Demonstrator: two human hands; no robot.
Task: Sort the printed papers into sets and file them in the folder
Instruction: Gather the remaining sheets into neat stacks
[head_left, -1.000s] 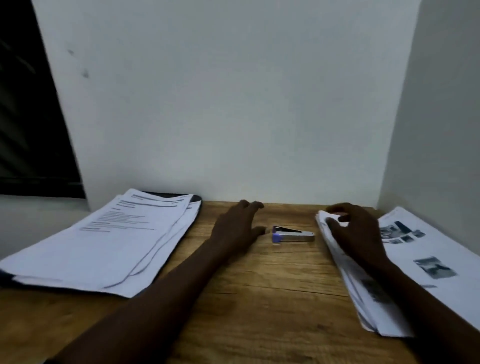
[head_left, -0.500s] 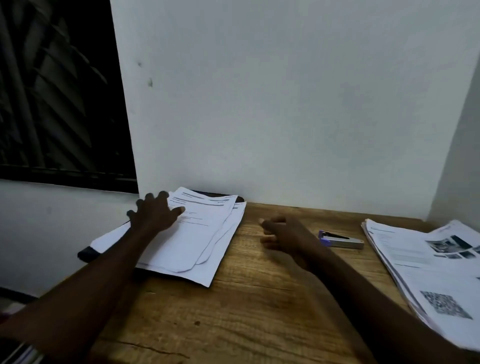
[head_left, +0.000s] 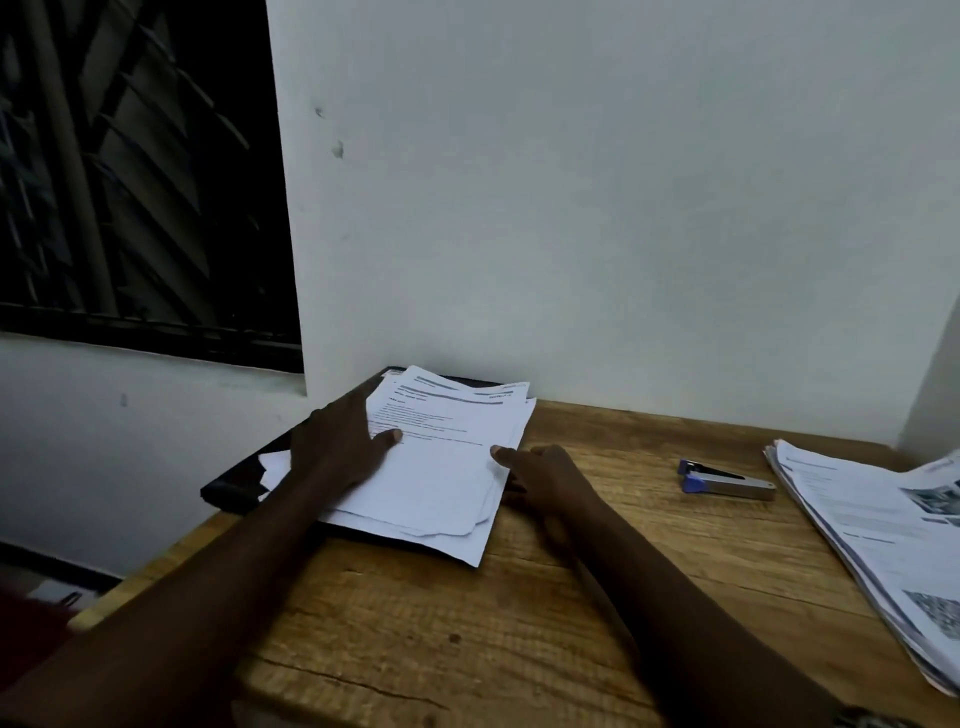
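Now | right hand (head_left: 545, 486) reached papers (head_left: 441, 467) | left hand (head_left: 337, 447) still atop

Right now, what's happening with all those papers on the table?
A person is sorting printed papers at a wooden table. Their left hand rests flat on the left paper stack, which lies on a dark folder. Their right hand touches that stack's right edge; whether it grips is unclear. A stapler lies apart to the right, and a second paper pile sits at the far right, untouched.
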